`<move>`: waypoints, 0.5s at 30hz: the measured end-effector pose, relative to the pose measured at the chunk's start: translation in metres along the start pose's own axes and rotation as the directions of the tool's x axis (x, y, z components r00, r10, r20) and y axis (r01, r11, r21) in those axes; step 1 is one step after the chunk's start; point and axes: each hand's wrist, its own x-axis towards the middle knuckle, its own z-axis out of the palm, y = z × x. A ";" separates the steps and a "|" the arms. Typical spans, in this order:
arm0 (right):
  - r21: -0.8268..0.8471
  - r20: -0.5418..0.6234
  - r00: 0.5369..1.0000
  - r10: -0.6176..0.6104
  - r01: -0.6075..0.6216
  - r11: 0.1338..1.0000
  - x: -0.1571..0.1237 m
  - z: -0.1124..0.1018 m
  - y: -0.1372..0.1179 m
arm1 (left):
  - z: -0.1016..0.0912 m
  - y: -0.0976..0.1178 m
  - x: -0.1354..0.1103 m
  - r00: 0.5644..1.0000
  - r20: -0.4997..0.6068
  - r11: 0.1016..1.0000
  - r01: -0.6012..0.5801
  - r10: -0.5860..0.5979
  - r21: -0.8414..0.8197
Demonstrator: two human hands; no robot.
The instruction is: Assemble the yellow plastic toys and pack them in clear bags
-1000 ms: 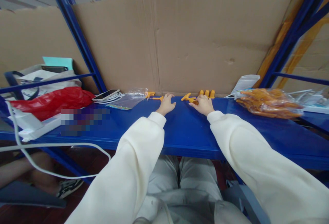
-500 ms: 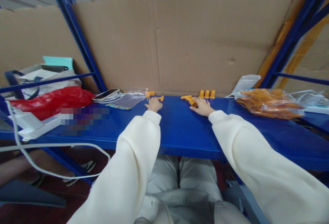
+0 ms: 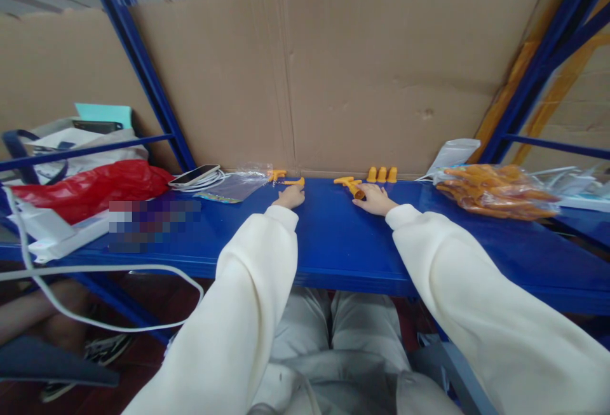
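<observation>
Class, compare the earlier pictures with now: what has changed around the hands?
The left hand has shifted left; the right hand has drawn back slightly, fully revealing three small orange cup-shaped pieces. Whether either grip changed is unclear. The clear plastic bag of orange pieces stayed put.

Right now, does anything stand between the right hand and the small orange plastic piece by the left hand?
Yes: the branched orange plastic piece lies at the right hand, on the side toward the small orange plastic piece. Past it, only smooth blue shelf shows.
</observation>
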 end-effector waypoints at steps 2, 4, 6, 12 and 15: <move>-0.004 0.000 1.000 0.003 -0.003 1.000 0.000 0.000 -0.001 | -0.001 0.002 0.001 0.999 0.008 0.999 -0.034 0.034 0.009; -0.005 -0.005 1.000 -0.002 0.002 1.000 -0.001 -0.001 -0.001 | -0.003 0.006 0.001 0.995 -0.022 0.995 -0.098 0.098 0.010; -0.003 -0.012 1.000 -0.009 0.009 1.000 -0.001 -0.001 -0.001 | -0.004 0.012 0.000 0.985 -0.071 0.987 -0.160 0.159 -0.007; 0.005 0.000 1.000 -0.006 0.006 1.000 -0.003 -0.003 -0.004 | -0.003 0.020 -0.005 0.966 -0.112 0.972 -0.235 0.232 -0.014; 0.006 -0.002 1.000 -0.006 0.006 1.000 -0.003 -0.003 -0.004 | -0.003 0.019 -0.007 0.983 -0.023 0.982 -0.183 0.182 -0.046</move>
